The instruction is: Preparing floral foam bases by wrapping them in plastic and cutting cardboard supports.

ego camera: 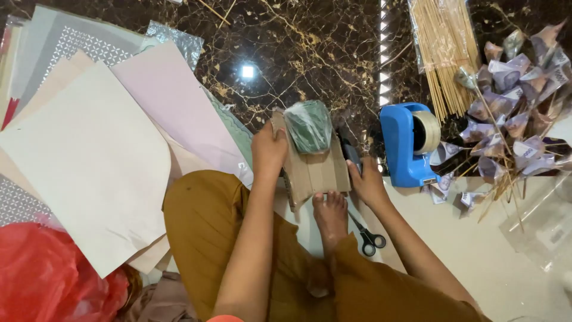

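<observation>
A brown cardboard piece [316, 173] lies on the floor in front of my foot, with a green block wrapped in clear plastic [308, 126] standing on its far end. My left hand [269, 149] grips the cardboard's left edge, thumb against the green block. My right hand [367, 182] presses the cardboard's right edge, fingers flat. Black-handled scissors [368, 237] lie on the floor just under my right wrist.
A blue tape dispenser [408, 143] stands right of the cardboard. Folded banknote flowers on sticks [512, 125] and a bundle of bamboo skewers [444, 53] lie at the far right. Large paper sheets [95, 155] and a red plastic bag [47, 274] cover the left.
</observation>
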